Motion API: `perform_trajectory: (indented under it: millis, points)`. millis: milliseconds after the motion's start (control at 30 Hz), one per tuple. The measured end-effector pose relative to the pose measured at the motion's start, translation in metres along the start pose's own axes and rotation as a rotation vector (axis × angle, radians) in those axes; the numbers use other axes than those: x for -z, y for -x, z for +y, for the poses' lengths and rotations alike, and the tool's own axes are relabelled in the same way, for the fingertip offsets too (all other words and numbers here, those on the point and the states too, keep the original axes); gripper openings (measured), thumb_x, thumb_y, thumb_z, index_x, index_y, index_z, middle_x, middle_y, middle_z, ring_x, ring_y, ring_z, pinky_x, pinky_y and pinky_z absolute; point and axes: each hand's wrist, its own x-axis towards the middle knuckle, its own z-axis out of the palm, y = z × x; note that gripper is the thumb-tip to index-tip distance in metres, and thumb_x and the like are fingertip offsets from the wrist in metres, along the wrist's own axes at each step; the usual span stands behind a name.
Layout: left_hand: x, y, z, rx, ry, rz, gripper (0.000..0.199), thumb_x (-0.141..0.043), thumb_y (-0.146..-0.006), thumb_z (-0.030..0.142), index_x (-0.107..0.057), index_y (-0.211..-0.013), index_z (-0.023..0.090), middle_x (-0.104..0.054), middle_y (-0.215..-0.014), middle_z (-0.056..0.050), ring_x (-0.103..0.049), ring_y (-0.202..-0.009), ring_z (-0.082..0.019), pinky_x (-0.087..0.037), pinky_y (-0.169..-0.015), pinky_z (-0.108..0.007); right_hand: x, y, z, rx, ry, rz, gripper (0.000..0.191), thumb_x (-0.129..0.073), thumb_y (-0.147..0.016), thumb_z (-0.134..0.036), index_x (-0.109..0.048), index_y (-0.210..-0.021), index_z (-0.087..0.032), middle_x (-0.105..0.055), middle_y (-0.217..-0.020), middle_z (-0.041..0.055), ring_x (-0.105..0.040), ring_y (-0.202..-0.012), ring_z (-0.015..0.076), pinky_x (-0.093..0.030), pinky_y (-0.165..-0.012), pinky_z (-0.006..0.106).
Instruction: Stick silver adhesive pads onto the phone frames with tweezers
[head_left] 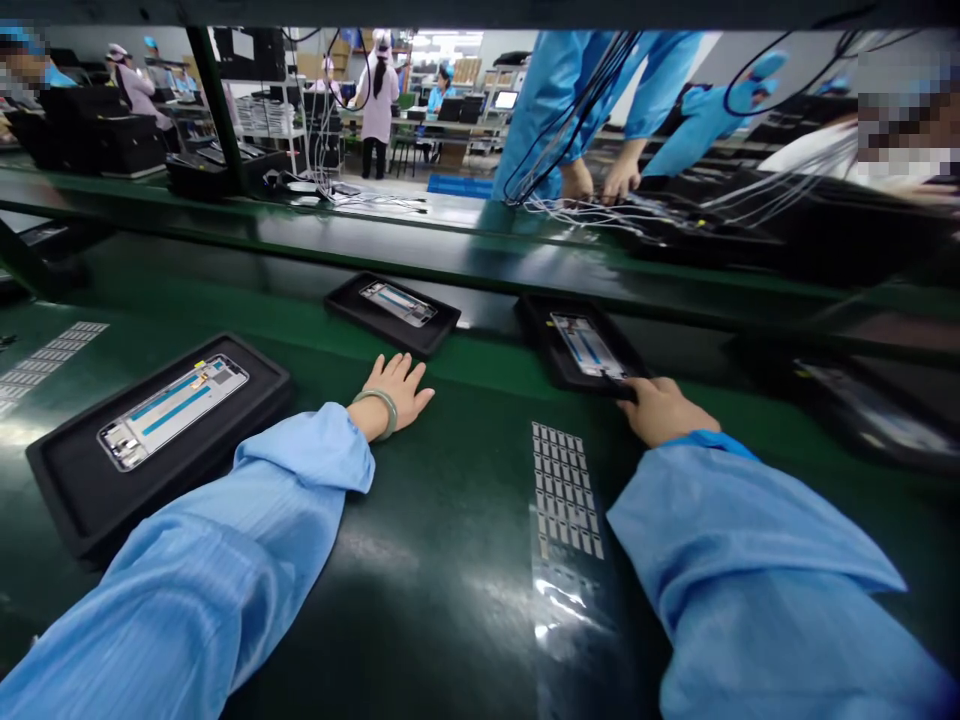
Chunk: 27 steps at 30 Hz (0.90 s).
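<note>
My left hand (397, 393), with a green bangle at the wrist, is open. Its fingers are spread, palm down, just in front of a black tray (341, 300) that carries a phone frame (397, 303) with blue strips. My right hand (670, 410) is closed on a slim dark tool (616, 386), its kind unclear. The tool's tip reaches the near end of another phone frame (583, 343), which lies in a black tray (534, 318). Between my forearms lies a clear sheet with rows of small grey-white pieces (564, 488).
At left, a larger black tray (64, 465) holds a phone frame (176, 408). A second sheet of small pieces (52, 357) lies beyond it. A blurred tray (892, 420) is at right. Across the raised shelf (300, 235), a person's hands (604, 182) work among white cables.
</note>
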Motion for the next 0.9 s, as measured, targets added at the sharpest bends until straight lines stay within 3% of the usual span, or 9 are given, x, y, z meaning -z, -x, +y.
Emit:
perform_trajectory:
  millis: [167,333,467,600,733,833,900]
  points:
    - [-0.001,0.01,-0.004,-0.017,0.038,0.011,0.055,-0.024,-0.094,0.045,-0.03,-0.141,0.016,-0.023,-0.15,-0.01,-0.018,-0.138,-0.026,-0.012,-0.112,-0.048,0.016,-0.005,-0.014,0.165,0.119,-0.145,0.02,-0.053,-0.086,-0.02,-0.063,-0.099,-0.01,-0.059,-0.095,0.0173,-0.058,-0.071,0.019,-0.031,-0.056,0.032]
    - [-0.004,0.015,-0.006,-0.028,0.098,0.049,0.05,-0.028,-0.094,0.039,-0.037,-0.138,0.016,-0.031,-0.147,-0.01,-0.022,-0.137,-0.026,-0.012,-0.112,-0.047,0.036,0.019,-0.058,0.358,0.158,-0.146,0.019,-0.048,-0.09,-0.024,-0.06,-0.101,-0.014,-0.06,-0.099,0.0147,-0.057,-0.088,0.0243,-0.038,-0.063,0.032]
    - [-0.001,0.016,-0.006,-0.009,0.175,0.096,0.045,-0.026,-0.095,0.033,-0.04,-0.134,0.017,-0.036,-0.144,-0.009,-0.028,-0.135,-0.023,-0.015,-0.112,-0.045,0.056,0.075,-0.102,0.476,0.145,-0.119,0.023,-0.047,-0.09,-0.031,-0.057,-0.106,-0.018,-0.057,-0.107,0.0107,-0.057,-0.096,0.0247,-0.045,-0.066,0.031]
    - [0.006,0.02,-0.007,-0.026,0.257,0.138,0.048,-0.021,-0.096,0.04,-0.035,-0.137,0.018,-0.035,-0.144,-0.01,-0.029,-0.134,-0.02,-0.022,-0.111,-0.043,0.072,0.152,-0.141,0.667,-0.001,-0.157,0.018,-0.044,-0.09,-0.025,-0.057,-0.101,-0.02,-0.056,-0.099,0.0082,-0.06,-0.08,0.0203,-0.051,-0.062,0.032]
    - [0.016,0.03,-0.005,-0.119,0.294,0.176,0.049,-0.028,-0.095,0.044,-0.033,-0.138,0.022,-0.036,-0.143,-0.009,-0.033,-0.131,-0.019,-0.031,-0.106,-0.038,0.085,0.224,-0.171,0.698,-0.17,-0.265,0.018,-0.047,-0.084,-0.015,-0.059,-0.095,-0.023,-0.056,-0.1,0.0072,-0.061,-0.071,0.0175,-0.054,-0.061,0.031]
    - [0.024,0.04,-0.002,-0.197,0.302,0.193,0.048,-0.033,-0.094,0.044,-0.037,-0.136,0.022,-0.054,-0.122,-0.006,-0.047,-0.115,-0.019,-0.039,-0.099,-0.035,0.099,0.252,-0.179,0.703,-0.322,-0.414,0.022,-0.056,-0.077,-0.014,-0.061,-0.093,-0.027,-0.058,-0.107,0.0057,-0.064,-0.079,0.0204,-0.056,-0.06,0.03]
    - [0.029,0.046,0.002,-0.228,0.304,0.203,0.049,-0.034,-0.094,0.044,-0.037,-0.136,0.019,-0.056,-0.114,-0.006,-0.051,-0.106,-0.018,-0.041,-0.095,-0.033,0.109,0.254,-0.174,0.706,-0.482,-0.531,0.023,-0.062,-0.076,-0.024,-0.062,-0.097,-0.031,-0.056,-0.118,0.0053,-0.064,-0.089,0.0228,-0.056,-0.068,0.031]
